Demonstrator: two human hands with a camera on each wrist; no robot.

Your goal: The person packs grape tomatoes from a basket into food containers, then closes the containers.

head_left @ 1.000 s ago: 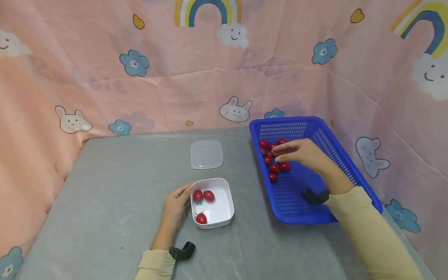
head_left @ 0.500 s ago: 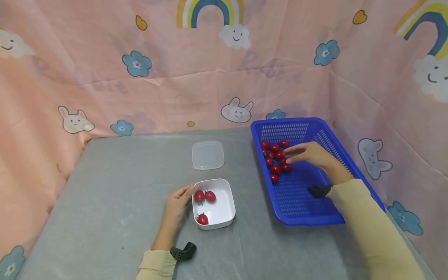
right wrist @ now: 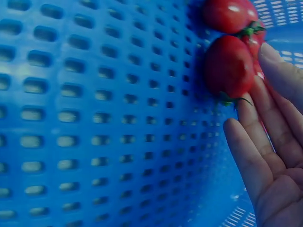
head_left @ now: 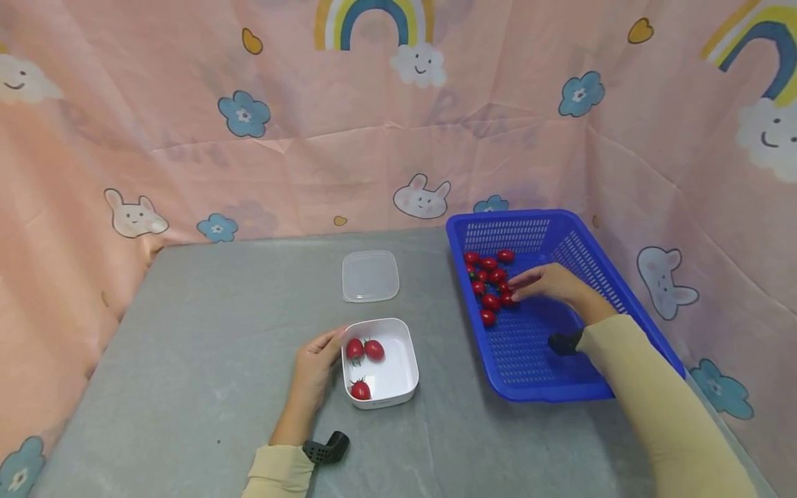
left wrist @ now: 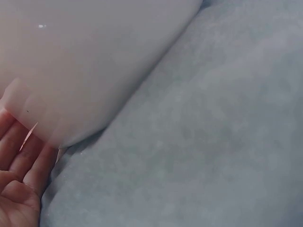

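Note:
A white container [head_left: 394, 377] on the grey table holds three red cherry tomatoes [head_left: 373, 349]. My left hand [head_left: 314, 366] rests against its left side, thumb by the rim; in the left wrist view the fingers [left wrist: 21, 161] lie along the container's wall [left wrist: 85, 56]. At the right, a blue perforated basket [head_left: 529, 346] holds several tomatoes [head_left: 492, 277] at its far left. My right hand [head_left: 551, 283] is low inside it, fingers stretched toward the pile. Up close, its straight fingers [right wrist: 258, 142] touch one tomato [right wrist: 228, 66], with the basket floor [right wrist: 94, 118] behind.
A clear lid [head_left: 370, 275] lies flat on the grey table [head_left: 218, 332] behind the container. Pink patterned cloth [head_left: 311, 159] walls the back and both sides. The basket's near half holds no tomatoes.
My right hand has dropped from above the tomato pile to the basket floor, fingertips now against a tomato. The left hand and the container have not moved.

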